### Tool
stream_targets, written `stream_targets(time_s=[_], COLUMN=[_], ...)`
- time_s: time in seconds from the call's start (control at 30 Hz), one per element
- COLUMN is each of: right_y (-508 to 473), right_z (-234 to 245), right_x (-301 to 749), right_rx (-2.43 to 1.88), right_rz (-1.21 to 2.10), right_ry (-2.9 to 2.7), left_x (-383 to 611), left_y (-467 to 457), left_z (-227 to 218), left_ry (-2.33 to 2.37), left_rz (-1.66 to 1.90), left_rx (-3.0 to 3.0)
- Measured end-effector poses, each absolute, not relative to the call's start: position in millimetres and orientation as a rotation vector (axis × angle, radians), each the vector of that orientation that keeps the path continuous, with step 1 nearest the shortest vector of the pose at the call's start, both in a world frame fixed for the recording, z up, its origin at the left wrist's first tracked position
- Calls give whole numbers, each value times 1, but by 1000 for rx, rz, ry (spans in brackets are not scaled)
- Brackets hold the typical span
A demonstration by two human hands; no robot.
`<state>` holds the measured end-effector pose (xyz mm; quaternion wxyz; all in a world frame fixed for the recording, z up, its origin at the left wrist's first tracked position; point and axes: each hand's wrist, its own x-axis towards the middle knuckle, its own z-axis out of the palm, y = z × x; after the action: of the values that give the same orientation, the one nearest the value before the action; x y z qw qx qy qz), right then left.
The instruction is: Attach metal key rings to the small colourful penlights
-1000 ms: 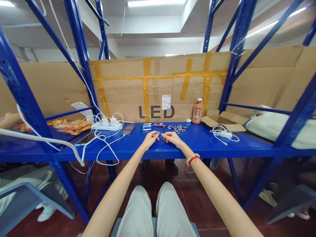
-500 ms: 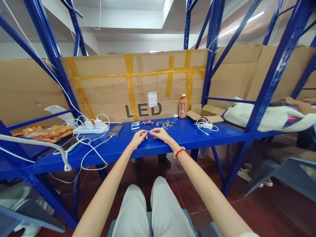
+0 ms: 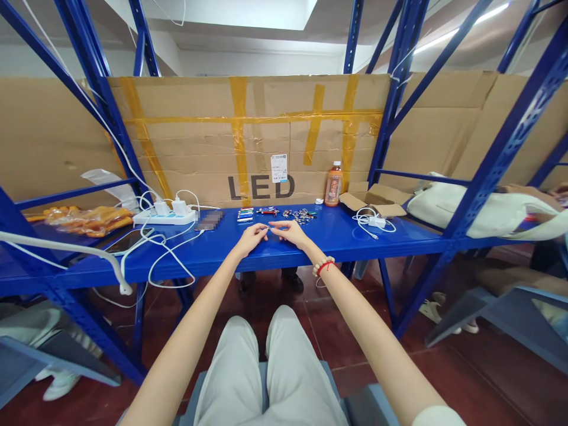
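Observation:
Both arms stretch out to the blue shelf (image 3: 337, 241). My left hand (image 3: 251, 238) and my right hand (image 3: 289, 232) meet fingertip to fingertip, pinched on a tiny metallic piece (image 3: 267, 226) too small to name. Just behind the hands lie a row of small coloured pen-like items (image 3: 244, 215), some red and dark ones (image 3: 268, 210), and a heap of small metal parts (image 3: 300, 215). A bead bracelet with a red cord is on my right wrist.
A white power strip (image 3: 162, 216) with chargers and looping white cables sits at the left, beside a phone (image 3: 126, 239). An orange drink bottle (image 3: 333, 184), an open cardboard box (image 3: 376, 200) and a charger cable (image 3: 371, 223) stand at the right. Cardboard marked LED backs the shelf.
The view swung right and then back a little, and tilted down. My hands stayed on the shelf and drew closer until the fingertips met on the small piece.

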<state>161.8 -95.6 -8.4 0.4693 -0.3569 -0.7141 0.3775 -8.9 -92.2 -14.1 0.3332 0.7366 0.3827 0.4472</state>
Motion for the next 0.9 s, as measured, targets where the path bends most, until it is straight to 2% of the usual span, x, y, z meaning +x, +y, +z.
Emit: stream_targets(time_s=[0.53, 0.9], right_y=[-94, -68], right_z=[-9, -4], right_x=[161, 165], right_rx=[-809, -811], right_rz=[929, 752], right_ry=[-1779, -1936], left_x=[-8, -5], left_y=[-105, -104], left_z=[-11, -3], left_ry=[1074, 1159], left_rz=[1132, 1146], left_rx=[2080, 2212])
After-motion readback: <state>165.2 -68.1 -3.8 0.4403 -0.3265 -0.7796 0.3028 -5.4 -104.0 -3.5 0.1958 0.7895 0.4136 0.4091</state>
